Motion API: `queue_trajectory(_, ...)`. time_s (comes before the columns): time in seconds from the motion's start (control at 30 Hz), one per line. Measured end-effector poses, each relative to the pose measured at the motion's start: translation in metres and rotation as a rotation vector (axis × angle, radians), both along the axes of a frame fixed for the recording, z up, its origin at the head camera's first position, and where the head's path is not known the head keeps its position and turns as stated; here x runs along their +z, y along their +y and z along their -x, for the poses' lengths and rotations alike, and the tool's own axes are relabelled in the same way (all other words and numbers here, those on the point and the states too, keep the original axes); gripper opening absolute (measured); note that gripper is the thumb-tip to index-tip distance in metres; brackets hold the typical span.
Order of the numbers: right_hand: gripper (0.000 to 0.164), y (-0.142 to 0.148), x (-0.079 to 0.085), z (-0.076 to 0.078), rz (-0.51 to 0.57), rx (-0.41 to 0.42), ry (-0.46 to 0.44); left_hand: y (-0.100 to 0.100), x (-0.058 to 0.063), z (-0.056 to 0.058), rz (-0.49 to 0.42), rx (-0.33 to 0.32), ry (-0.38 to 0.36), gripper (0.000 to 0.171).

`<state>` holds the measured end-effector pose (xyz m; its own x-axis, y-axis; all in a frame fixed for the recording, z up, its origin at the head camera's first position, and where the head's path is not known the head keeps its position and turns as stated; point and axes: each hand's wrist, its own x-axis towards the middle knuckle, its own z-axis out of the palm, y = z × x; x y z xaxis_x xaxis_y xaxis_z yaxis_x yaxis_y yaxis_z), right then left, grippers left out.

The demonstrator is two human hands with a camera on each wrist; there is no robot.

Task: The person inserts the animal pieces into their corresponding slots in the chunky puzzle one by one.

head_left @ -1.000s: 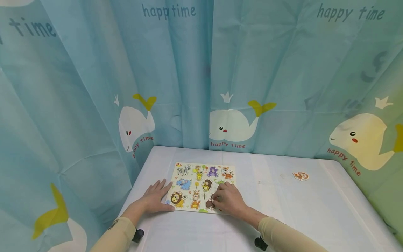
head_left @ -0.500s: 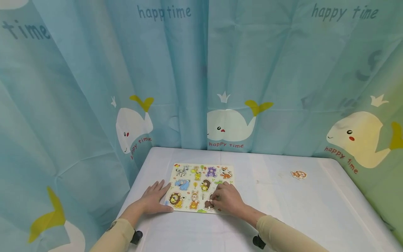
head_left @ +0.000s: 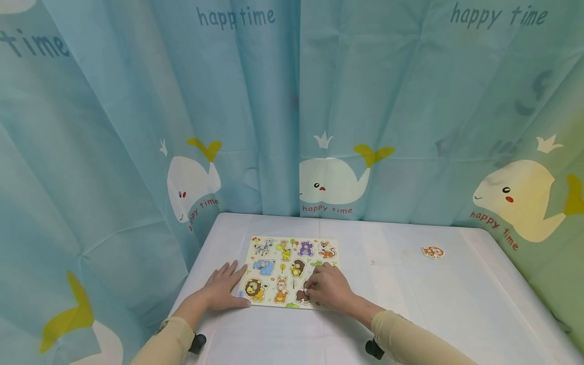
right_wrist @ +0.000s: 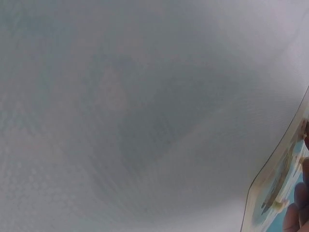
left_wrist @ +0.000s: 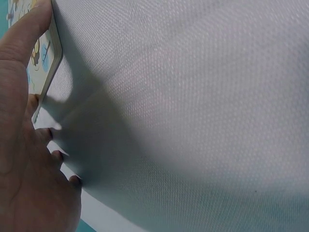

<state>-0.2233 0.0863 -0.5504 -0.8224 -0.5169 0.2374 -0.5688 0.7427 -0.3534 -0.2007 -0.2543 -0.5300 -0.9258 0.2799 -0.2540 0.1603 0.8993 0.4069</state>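
Note:
A pale wooden animal puzzle board (head_left: 274, 304) lies flat on the white table. My left hand (head_left: 222, 290) rests with spread fingers at its left edge, the thumb by the near left corner. In the left wrist view that thumb (left_wrist: 31, 29) lies over the board's edge. At the board's near right part, my right hand (head_left: 332, 288) pinches a brown animal puzzle piece (head_left: 303, 296); the fingers partly cover it, and whether it sits fully in its recess is hidden. Fingers (right_wrist: 300, 203) show at the right wrist view's edge, over the board (right_wrist: 258, 191).
Other animal pieces lie in the board, among them a lion (head_left: 255, 289), a kangaroo (head_left: 280, 291) and an elephant (head_left: 264, 267). A loose monkey piece (head_left: 432, 252) lies on the table (head_left: 410, 294) to the right. A blue whale-print curtain (head_left: 274, 101) hangs behind.
The head view has shifted slightly, so everything appears a little further left. Both hands keep their places on the board, with no clear movement of the brown piece.

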Motion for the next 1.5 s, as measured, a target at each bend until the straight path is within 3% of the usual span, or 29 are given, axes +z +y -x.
queue_trajectory(0.43,0.008,0.000,-0.002,0.000,0.004,0.002,0.011,-0.003,-0.006,0.002,-0.014,-0.018,0.000,0.108)
queue_trajectory(0.8,0.005,0.010,0.006,-0.008,0.023,0.017,0.000,-0.001,-0.001,-0.002,-0.014,0.002,-0.007,0.106)
queue_trajectory(1.2,0.013,0.072,0.031,0.025,0.116,-0.259,0.012,-0.001,0.002,-0.001,-0.033,-0.018,-0.004,0.107)
queue_trajectory(1.5,0.018,0.127,0.029,0.041,0.142,-0.386,0.016,-0.001,0.005,-0.002,-0.013,-0.015,-0.001,0.105)
